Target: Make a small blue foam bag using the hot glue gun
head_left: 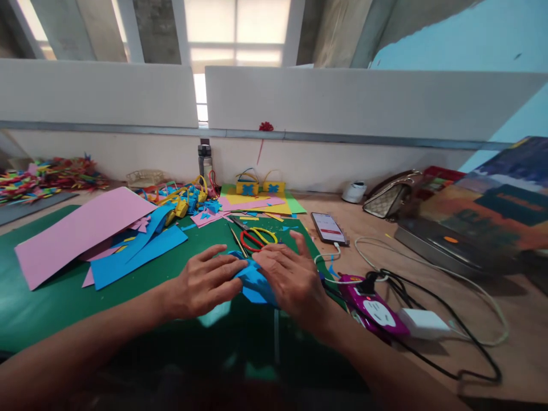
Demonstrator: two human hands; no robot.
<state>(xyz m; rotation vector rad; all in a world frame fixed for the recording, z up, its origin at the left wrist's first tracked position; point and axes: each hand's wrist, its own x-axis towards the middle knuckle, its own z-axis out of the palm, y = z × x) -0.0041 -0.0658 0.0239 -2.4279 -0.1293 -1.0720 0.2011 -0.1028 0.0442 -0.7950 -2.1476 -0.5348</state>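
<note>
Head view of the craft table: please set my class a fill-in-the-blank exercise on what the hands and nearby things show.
1. Both hands, left hand and right hand, press on a piece of ____ paper.
2. The scissors have red and ____ handles.
3. The cutting mat under the paper is ____.
4. The phone lies to the ____ of the scissors.

Missing words: blue; yellow; green; right
</note>
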